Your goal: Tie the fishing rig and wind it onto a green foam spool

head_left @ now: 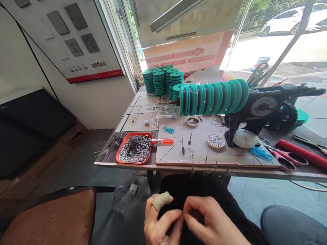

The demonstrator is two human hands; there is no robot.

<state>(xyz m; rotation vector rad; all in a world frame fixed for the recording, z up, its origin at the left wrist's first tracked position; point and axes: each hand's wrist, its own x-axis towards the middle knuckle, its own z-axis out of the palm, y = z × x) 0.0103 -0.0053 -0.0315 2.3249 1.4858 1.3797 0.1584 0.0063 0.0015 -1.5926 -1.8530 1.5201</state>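
Treat threads [192, 157] hanging from spools [216, 98] at the near edge of the counter [143, 166] as likely light, limp and slippery, with left fingers [169, 220] and right fingers [196, 202] pinched on what cannot be told, and grip near the ends.

Daylight floods in from the street [245, 47], which we see bleached nearly white. Our worktop [178, 167] is well lit, while the left side falls dim. Wide-angle distortion stretches the chair [56, 217] near the lower left corner.
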